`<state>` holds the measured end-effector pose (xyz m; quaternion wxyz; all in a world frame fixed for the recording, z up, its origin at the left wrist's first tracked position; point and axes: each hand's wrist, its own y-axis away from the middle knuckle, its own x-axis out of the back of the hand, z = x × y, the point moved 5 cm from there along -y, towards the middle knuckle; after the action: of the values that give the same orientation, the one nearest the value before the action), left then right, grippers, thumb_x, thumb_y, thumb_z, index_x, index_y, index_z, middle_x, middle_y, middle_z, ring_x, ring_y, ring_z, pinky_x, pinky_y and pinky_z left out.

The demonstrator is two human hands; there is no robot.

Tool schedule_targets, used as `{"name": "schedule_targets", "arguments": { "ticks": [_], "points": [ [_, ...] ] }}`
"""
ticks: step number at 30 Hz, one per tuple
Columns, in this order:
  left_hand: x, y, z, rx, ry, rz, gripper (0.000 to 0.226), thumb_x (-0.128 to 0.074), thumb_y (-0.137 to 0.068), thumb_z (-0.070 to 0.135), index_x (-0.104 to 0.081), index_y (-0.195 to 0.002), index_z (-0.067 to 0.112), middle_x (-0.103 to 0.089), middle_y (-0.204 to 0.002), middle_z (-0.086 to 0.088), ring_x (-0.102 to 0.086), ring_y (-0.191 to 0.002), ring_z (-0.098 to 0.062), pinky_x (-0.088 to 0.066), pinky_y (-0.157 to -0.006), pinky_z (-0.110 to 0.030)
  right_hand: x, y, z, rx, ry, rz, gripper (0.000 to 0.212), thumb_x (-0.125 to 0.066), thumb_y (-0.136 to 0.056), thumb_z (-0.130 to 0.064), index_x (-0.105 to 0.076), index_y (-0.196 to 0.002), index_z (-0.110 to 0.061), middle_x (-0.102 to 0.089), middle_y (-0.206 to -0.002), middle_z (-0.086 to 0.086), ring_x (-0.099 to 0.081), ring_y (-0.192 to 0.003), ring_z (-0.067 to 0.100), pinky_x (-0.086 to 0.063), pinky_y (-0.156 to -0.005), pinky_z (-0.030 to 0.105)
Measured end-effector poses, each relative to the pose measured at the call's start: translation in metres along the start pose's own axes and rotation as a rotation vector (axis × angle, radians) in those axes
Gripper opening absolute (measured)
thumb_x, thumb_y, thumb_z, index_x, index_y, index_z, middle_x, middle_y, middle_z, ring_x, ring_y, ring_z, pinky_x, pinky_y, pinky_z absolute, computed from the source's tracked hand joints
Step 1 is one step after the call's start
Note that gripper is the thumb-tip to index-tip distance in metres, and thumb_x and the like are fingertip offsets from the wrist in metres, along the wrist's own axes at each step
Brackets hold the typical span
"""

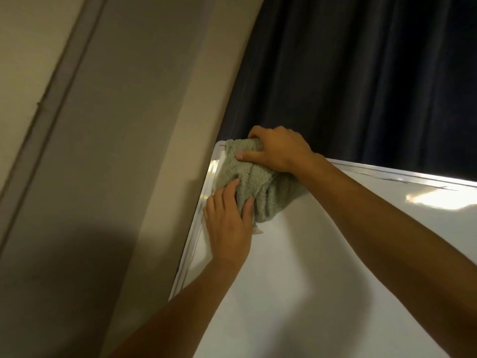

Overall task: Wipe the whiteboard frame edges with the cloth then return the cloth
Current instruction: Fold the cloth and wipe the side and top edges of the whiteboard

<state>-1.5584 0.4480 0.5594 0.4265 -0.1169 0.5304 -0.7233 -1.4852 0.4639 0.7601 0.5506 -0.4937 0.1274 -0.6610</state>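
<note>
A grey-green terry cloth (247, 177) is bunched over the top left corner of the whiteboard (296, 267). The board's silver frame (387, 173) runs along the top edge and down the left side. My right hand (276, 148) grips the cloth's upper part at the top frame edge, thumb pressed into the fabric. My left hand (229, 220) lies lower on the left frame edge, fingers pinching the cloth's lower folds. The corner itself is hidden under the cloth.
A dark blue curtain (361, 73) hangs behind the board's top edge. A beige wall (116, 151) with a grey vertical strip (51, 104) stands to the left of the board. A bright reflection (433, 197) shows on the board at the right.
</note>
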Motion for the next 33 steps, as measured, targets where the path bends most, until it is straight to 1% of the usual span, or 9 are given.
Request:
{"name": "schedule_targets", "arguments": {
  "ticks": [6,9,13,17,21,25,27,30,33],
  "points": [
    [0.026,0.045,0.007,-0.215,-0.058,-0.075,0.071,-0.059,-0.098,0.046,-0.039,-0.157,0.013,-0.054,-0.154,-0.015,-0.054,-0.134,-0.032,-0.052,-0.106,-0.053,0.033,0.006,-0.016,0.008,0.000,-0.083,0.066,-0.047,-0.082,-0.082,-0.052,-0.126,-0.034,-0.058,-0.099,-0.006,-0.054,-0.085,0.017,-0.042,-0.072,0.035],
    [0.032,0.066,0.017,-0.420,-0.179,-0.118,0.076,-0.056,-0.101,0.054,-0.030,-0.161,0.016,-0.034,-0.169,-0.014,-0.031,-0.156,-0.032,-0.030,-0.125,-0.060,0.036,0.009,-0.018,-0.015,-0.053,-0.186,0.055,-0.047,-0.090,-0.072,-0.051,-0.130,-0.034,-0.063,-0.112,0.000,-0.060,-0.097,0.023,-0.048,-0.079,0.041],
    [0.023,0.102,0.057,-0.695,-0.258,-0.297,0.082,-0.057,-0.098,0.062,-0.028,-0.163,0.023,-0.016,-0.175,-0.008,-0.007,-0.165,-0.032,-0.014,-0.128,-0.066,0.041,0.013,-0.026,-0.030,-0.075,-0.264,0.046,-0.044,-0.097,-0.062,-0.051,-0.131,-0.032,-0.062,-0.118,0.004,-0.059,-0.104,0.026,-0.048,-0.084,0.043],
    [0.012,0.118,0.071,-0.516,-0.202,-0.323,0.067,-0.054,-0.103,0.047,-0.033,-0.163,0.025,-0.014,-0.177,-0.004,0.001,-0.166,-0.027,-0.006,-0.125,-0.061,0.040,0.016,-0.032,-0.033,-0.011,-0.212,0.044,-0.037,-0.102,-0.055,-0.054,-0.131,-0.026,-0.059,-0.117,0.006,-0.058,-0.105,0.027,-0.046,-0.084,0.042],
    [-0.005,0.129,0.077,-0.544,-0.294,-0.364,0.065,-0.053,-0.104,0.049,-0.036,-0.161,0.023,-0.020,-0.176,-0.009,-0.013,-0.164,-0.035,-0.021,-0.126,-0.063,0.040,0.018,-0.032,-0.044,0.037,-0.201,0.048,-0.034,-0.102,-0.058,-0.055,-0.131,-0.026,-0.062,-0.116,0.006,-0.059,-0.105,0.027,-0.044,-0.081,0.040],
    [-0.018,0.134,0.066,-0.577,-0.337,-0.439,0.065,-0.053,-0.105,0.055,-0.042,-0.161,0.023,-0.023,-0.175,-0.011,-0.017,-0.163,-0.039,-0.030,-0.124,-0.066,0.041,0.031,-0.032,-0.044,0.080,-0.231,0.093,-0.039,-0.071,-0.095,-0.039,-0.144,-0.039,-0.057,-0.127,0.006,-0.059,-0.111,0.029,-0.047,-0.091,0.047],
    [-0.023,0.135,0.063,-0.572,-0.363,-0.448,0.069,-0.050,-0.104,0.061,-0.040,-0.162,0.024,-0.020,-0.176,-0.011,-0.015,-0.163,-0.039,-0.029,-0.123,-0.069,0.040,0.038,-0.030,-0.018,0.083,-0.236,0.108,-0.044,-0.059,-0.100,-0.031,-0.149,-0.043,-0.050,-0.134,0.007,-0.057,-0.115,0.032,-0.046,-0.097,0.050],
    [-0.028,0.140,0.072,-0.537,-0.357,-0.435,0.076,-0.045,-0.102,0.070,-0.036,-0.164,0.026,-0.014,-0.178,-0.010,-0.009,-0.164,-0.039,-0.021,-0.124,-0.073,0.038,0.039,-0.028,0.008,0.115,-0.204,0.109,-0.051,-0.058,-0.098,-0.030,-0.149,-0.041,-0.050,-0.132,0.009,-0.059,-0.112,0.033,-0.047,-0.093,0.049],
    [-0.038,0.153,0.101,-0.624,-0.318,-0.426,0.073,-0.044,-0.101,0.072,-0.040,-0.159,0.029,-0.020,-0.177,-0.006,-0.011,-0.164,-0.036,-0.016,-0.125,-0.074,0.037,0.037,-0.028,0.007,0.174,-0.167,0.097,-0.047,-0.067,-0.095,-0.037,-0.144,-0.036,-0.057,-0.124,0.011,-0.060,-0.108,0.034,-0.046,-0.086,0.045]
  ]
}}
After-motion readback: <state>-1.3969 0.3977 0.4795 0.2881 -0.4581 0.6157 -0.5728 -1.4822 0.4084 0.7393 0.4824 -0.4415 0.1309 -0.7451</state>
